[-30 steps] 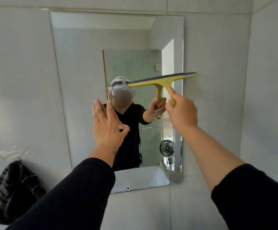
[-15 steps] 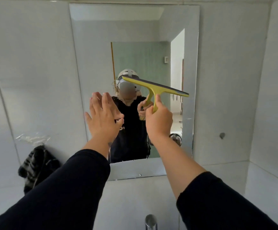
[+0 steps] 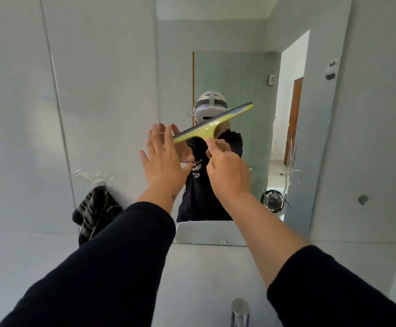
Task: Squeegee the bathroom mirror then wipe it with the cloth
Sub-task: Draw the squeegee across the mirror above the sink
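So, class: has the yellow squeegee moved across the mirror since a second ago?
Yes. The squeegee, gripped by the right hand, has moved leftward from the mirror's right edge to its middle, blade now tilted.

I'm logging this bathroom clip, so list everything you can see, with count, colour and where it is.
mirror: one, frameless, on the wall straight ahead
squeegee: one, yellow-green with a grey blade, tilted, in front of the mirror's middle
cloth: one, black and grey striped, hanging on the wall left of the mirror
tap: one, chrome, bottom edge
wall tiles: pale grey, all around
left hand: one, open, fingers spread, beside the blade's lower end
right hand: one, closed on the squeegee handle
sleeves: two, black
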